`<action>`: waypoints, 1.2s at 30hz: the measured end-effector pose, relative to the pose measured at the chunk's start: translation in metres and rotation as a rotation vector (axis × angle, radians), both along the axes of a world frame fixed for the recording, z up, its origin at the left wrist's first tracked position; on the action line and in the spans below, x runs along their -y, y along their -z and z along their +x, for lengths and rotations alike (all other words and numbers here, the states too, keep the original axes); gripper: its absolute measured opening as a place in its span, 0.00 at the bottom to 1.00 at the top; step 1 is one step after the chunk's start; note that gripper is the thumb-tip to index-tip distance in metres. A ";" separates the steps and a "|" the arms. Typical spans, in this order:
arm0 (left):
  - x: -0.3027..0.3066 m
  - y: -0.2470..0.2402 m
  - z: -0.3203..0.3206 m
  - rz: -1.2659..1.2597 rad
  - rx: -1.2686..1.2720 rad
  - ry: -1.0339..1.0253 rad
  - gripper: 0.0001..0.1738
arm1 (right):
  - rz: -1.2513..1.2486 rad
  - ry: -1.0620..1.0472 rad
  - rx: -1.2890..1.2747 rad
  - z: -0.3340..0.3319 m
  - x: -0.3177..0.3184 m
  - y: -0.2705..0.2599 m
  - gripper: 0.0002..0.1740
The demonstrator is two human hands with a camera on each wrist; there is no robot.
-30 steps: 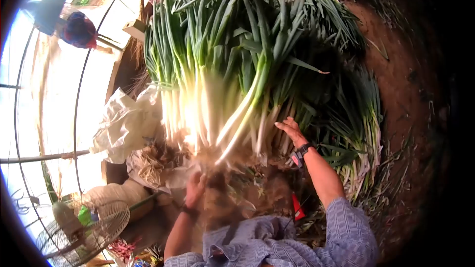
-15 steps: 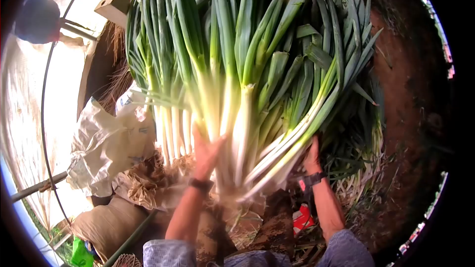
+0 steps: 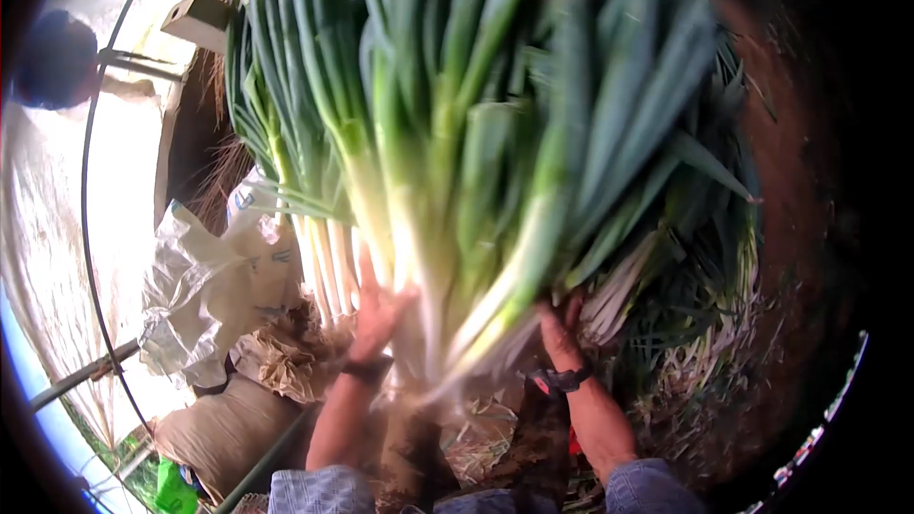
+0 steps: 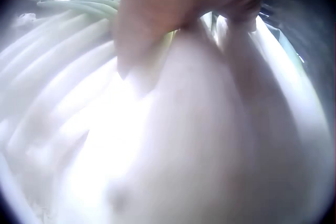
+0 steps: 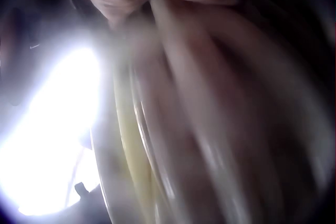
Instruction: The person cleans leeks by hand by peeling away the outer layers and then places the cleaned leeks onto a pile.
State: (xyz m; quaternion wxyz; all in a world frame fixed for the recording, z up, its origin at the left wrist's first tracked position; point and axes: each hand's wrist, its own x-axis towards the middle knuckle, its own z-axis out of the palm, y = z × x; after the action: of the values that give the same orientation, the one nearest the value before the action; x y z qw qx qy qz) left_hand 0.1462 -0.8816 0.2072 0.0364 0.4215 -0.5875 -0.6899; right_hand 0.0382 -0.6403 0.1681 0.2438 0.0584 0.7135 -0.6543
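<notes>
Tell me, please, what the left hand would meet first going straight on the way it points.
Probably the pale stalks just ahead of the left hand, though blur makes depth unclear.

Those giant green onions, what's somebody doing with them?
A person is holding a bunch of green onions between the left grip and the right grip, low on the white stalks. The green tops point away from the person. More stalks stand close on the left, and a loose pile lies to the right.
</notes>
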 end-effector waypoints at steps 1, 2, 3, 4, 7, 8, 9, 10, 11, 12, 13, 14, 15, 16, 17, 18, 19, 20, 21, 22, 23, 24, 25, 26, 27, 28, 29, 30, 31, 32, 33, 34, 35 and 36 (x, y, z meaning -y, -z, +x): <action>-0.002 0.022 0.008 -0.139 0.054 0.041 0.76 | 0.022 -0.006 0.039 0.000 -0.007 0.005 0.33; -0.002 0.042 0.018 -0.285 0.114 0.078 0.74 | 0.092 0.028 0.102 0.004 -0.008 0.004 0.41; -0.004 0.041 0.016 -0.307 0.169 0.094 0.73 | 0.077 0.017 0.085 0.010 -0.026 0.031 0.44; -0.005 0.043 0.015 -0.309 0.153 0.098 0.71 | 0.061 0.006 0.067 0.016 -0.045 0.059 0.47; 0.003 0.043 0.017 -0.220 0.101 0.109 0.67 | -0.297 0.005 0.167 -0.010 -0.070 0.068 0.32; 0.008 0.039 0.013 -0.162 0.097 0.106 0.67 | -0.475 0.054 0.315 -0.020 -0.074 0.064 0.30; 0.013 0.035 0.010 -0.105 0.095 0.101 0.67 | -0.576 0.040 0.314 -0.026 -0.072 0.064 0.29; 0.018 0.034 0.007 -0.048 0.017 0.100 0.66 | -0.565 0.090 0.311 -0.023 -0.067 0.072 0.29; 0.017 0.031 0.006 0.006 -0.038 0.057 0.65 | -0.584 0.108 0.349 -0.023 -0.067 0.075 0.28; 0.016 0.027 0.004 0.059 -0.096 0.014 0.65 | -0.605 0.125 0.384 -0.023 -0.066 0.077 0.29; 0.018 0.034 0.005 -0.009 -0.116 0.042 0.64 | -0.572 0.086 0.356 -0.025 -0.057 0.071 0.29; 0.022 0.037 0.005 -0.076 -0.136 0.071 0.63 | -0.538 0.051 0.327 -0.025 -0.047 0.059 0.29; 0.026 0.038 0.007 -0.062 -0.144 0.071 0.63 | -0.502 0.018 0.297 -0.025 -0.037 0.047 0.29; 0.031 0.034 0.006 -0.048 -0.152 0.070 0.63 | -0.499 0.002 0.281 -0.024 -0.027 0.037 0.31; 0.036 0.027 0.008 -0.053 -0.152 0.088 0.63 | -0.494 -0.010 0.268 -0.021 -0.018 0.026 0.32; 0.043 0.020 0.011 -0.052 -0.149 0.108 0.63 | -0.485 -0.016 0.259 -0.016 -0.008 0.013 0.34; 0.053 0.017 0.017 -0.074 -0.093 0.137 0.63 | -0.437 0.060 0.296 -0.009 0.010 -0.001 0.37; 0.064 0.012 0.023 -0.095 -0.037 0.168 0.63 | -0.465 0.041 0.327 -0.005 0.022 -0.009 0.36; 0.077 0.005 0.028 -0.057 -0.040 0.156 0.62 | -0.415 0.055 0.321 0.000 0.037 -0.019 0.35; 0.089 -0.006 0.031 -0.021 -0.040 0.141 0.62 | -0.368 0.067 0.319 0.004 0.059 -0.034 0.34; 0.102 -0.023 0.030 -0.124 0.151 0.160 0.60 | -0.369 0.091 0.327 0.008 0.080 -0.043 0.31; 0.117 -0.031 0.037 -0.004 -0.003 0.103 0.58 | -0.370 0.116 0.335 0.011 0.100 -0.053 0.29; 0.136 -0.021 0.050 -0.083 -0.064 0.095 0.56 | -0.404 0.023 0.241 0.009 0.123 -0.068 0.25; 0.155 -0.008 0.060 -0.162 -0.122 0.088 0.54 | -0.307 -0.184 0.065 0.010 0.132 -0.051 0.25; 0.172 -0.028 0.054 -0.174 -0.201 0.120 0.52 | -0.201 -0.365 -0.147 0.012 0.141 -0.035 0.25; 0.191 -0.052 0.044 -0.185 -0.271 0.147 0.51 | -0.119 -0.498 -0.362 0.011 0.160 -0.035 0.24; 0.205 -0.060 0.036 -0.286 -0.175 0.163 0.50 | -0.159 -0.551 -0.304 0.004 0.185 -0.030 0.28; 0.228 -0.024 0.044 -0.389 -0.090 0.150 0.50 | -0.157 -0.516 -0.199 -0.003 0.223 -0.045 0.30; 0.246 -0.010 0.038 -0.381 -0.092 0.146 0.51 | -0.156 -0.474 -0.095 -0.009 0.260 -0.060 0.32; 0.258 0.003 0.031 -0.366 -0.102 0.143 0.52 | -0.097 -0.334 0.050 -0.010 0.289 -0.074 0.32; 0.266 0.022 0.028 -0.405 -0.098 0.149 0.51 | -0.115 -0.299 0.013 -0.006 0.304 -0.075 0.29; 0.271 0.032 0.019 -0.439 -0.092 0.157 0.51 | -0.129 -0.262 -0.021 -0.002 0.314 -0.074 0.27; 0.274 0.040 0.012 -0.416 -0.159 0.102 0.47 | -0.120 -0.227 -0.086 0.003 0.321 -0.072 0.23; 0.274 0.045 0.017 -0.501 -0.175 0.159 0.43 | -0.099 -0.236 -0.047 0.003 0.322 -0.073 0.26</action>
State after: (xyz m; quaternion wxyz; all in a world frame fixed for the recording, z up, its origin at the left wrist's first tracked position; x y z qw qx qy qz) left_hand 0.1628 -1.1552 0.1626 0.1359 0.2907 -0.7655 -0.5577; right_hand 0.0414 -0.9620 0.2410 0.3049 -0.0534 0.6878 -0.6566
